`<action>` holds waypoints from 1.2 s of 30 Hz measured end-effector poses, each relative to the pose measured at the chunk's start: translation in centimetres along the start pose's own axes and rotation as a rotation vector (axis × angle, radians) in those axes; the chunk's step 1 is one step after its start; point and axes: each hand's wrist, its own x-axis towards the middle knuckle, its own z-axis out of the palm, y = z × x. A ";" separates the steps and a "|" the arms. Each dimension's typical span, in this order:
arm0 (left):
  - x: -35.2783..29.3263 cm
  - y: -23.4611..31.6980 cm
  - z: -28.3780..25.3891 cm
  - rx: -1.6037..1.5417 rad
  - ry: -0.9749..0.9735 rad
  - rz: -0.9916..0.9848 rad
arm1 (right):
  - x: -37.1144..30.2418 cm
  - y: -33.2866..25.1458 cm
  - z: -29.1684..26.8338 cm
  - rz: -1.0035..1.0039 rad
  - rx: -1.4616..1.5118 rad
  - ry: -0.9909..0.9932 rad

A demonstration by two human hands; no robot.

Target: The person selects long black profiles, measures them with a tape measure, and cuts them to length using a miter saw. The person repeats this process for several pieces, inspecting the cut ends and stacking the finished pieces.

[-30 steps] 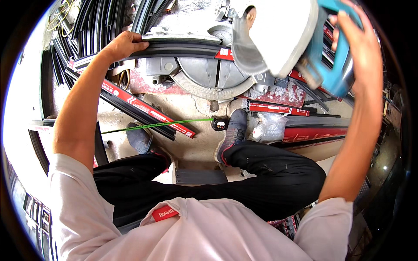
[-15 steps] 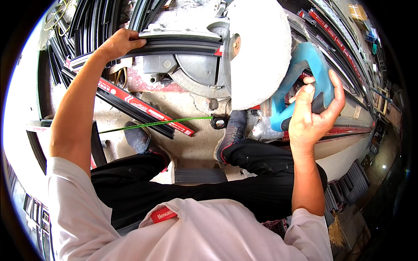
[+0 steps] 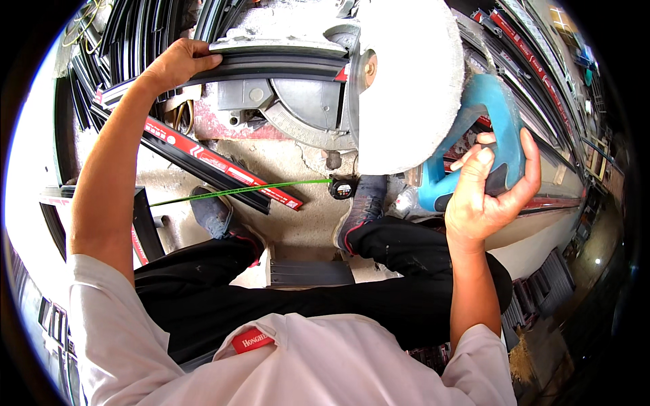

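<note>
My left hand (image 3: 181,63) grips a black profile strip (image 3: 277,68), thumb on its near side, and keeps it along the fence of a mitre saw (image 3: 308,101). The strip's right end, with a red patch, reaches the saw's cutting side. A large dust-coated white disc (image 3: 413,88), the blade or its guard, stands there and hides what lies behind it. My right hand (image 3: 484,189) is wrapped round the teal loop handle (image 3: 500,108) of the saw, fingers curled through the opening.
A green tape measure (image 3: 342,189) lies extended on the floor between my shoes (image 3: 365,203). Near my left arm, a red-labelled black strip (image 3: 223,162) slants across the floor. Black profiles (image 3: 145,40) pile up at the far left; more strips (image 3: 528,61) lie at the right.
The saw handle and white disc have shifted slightly right and down in view, my right hand with them. My left hand still holds the strip, a little further left and up.
</note>
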 end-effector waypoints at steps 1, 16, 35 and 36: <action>0.1 -0.2 0.0 0.027 -0.001 -0.005 | 0.0 0.0 0.1 -0.005 -0.002 -0.002; -0.1 -0.2 -0.2 0.105 0.008 -0.002 | 0.5 -1.0 0.2 -0.005 -0.012 -0.040; 0.0 -0.3 -0.4 0.115 -0.017 -0.001 | 0.4 -1.0 0.4 0.003 -0.008 -0.016; 0.0 0.1 -0.4 0.128 -0.019 -0.007 | 0.3 -0.9 0.4 0.000 -0.012 -0.012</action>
